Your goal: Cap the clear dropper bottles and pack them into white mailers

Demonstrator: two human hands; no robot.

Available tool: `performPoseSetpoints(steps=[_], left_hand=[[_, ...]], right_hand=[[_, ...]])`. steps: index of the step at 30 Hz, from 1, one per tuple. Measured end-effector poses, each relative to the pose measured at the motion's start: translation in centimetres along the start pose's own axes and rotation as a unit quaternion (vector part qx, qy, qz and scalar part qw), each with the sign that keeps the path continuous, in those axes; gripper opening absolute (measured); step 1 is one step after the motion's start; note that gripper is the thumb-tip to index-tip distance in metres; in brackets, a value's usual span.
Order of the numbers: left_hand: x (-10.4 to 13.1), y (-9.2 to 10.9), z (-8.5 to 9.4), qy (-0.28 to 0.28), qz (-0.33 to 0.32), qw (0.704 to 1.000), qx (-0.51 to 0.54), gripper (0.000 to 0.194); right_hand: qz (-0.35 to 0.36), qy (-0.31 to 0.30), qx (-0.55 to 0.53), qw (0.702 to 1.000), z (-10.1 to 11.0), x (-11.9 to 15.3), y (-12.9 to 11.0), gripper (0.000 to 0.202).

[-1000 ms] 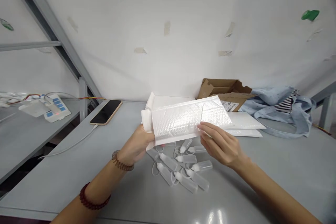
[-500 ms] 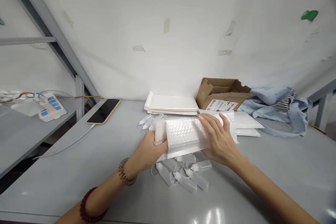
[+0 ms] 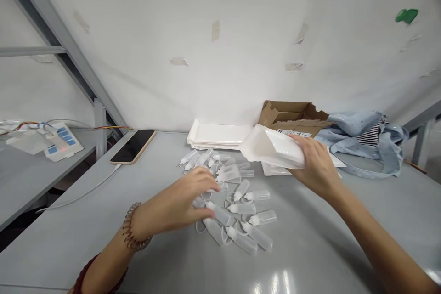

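Note:
My right hand grips a white bubble mailer by its right end, above the grey table. The mailer's open mouth faces left, its flap spread out. My left hand, with thumb and fingers apart, hovers at the left side of a loose group of small translucent squeeze bottles with thin looped cap straps. Part of the group is hidden behind that hand. Whether its fingertips touch a bottle I cannot tell.
A stack of white mailers lies against the wall, with more white mailers under my right hand. Behind are an open cardboard box and light blue cloth. A phone on a cable lies at left, near a power strip.
My left hand has let go of the mailer and moved down and left to the bottles. My right hand has carried the mailer up and right, and its mouth now gapes.

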State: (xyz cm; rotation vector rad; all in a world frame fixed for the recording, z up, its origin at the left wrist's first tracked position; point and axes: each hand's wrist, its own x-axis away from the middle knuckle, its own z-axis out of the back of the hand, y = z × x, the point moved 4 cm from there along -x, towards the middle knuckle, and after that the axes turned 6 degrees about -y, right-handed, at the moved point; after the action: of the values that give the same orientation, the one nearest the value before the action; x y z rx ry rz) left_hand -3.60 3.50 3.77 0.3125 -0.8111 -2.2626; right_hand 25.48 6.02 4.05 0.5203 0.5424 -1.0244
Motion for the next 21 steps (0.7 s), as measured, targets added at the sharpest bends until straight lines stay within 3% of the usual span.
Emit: performPoseSetpoints(steps=[2, 5, 11, 21], left_hand=[[0.0, 0.3, -1.1, -0.069, -0.022, 0.997, -0.03, 0.037], [-0.2, 0.6, -2.4, -0.098, -0.027, 0.993, -0.065, 0.036], [-0.4, 0.5, -3.1, -0.081, -0.033, 0.988, -0.128, 0.036], [-1.4, 0.2, -4.4, -0.003, -0.079, 0.973, -0.218, 0.023]], right_hand=[[0.003, -0.019, 0.003, 1.0, -0.2, 0.1, 0.5, 0.046], [0.021, -0.042, 0.005, 0.999, -0.4, 0.2, 0.0, 0.044], [0.034, -0.054, -0.005, 0.998, -0.3, 0.2, -1.2, 0.045], [0.036, -0.056, -0.012, 0.998, -0.4, 0.2, -1.7, 0.046]])
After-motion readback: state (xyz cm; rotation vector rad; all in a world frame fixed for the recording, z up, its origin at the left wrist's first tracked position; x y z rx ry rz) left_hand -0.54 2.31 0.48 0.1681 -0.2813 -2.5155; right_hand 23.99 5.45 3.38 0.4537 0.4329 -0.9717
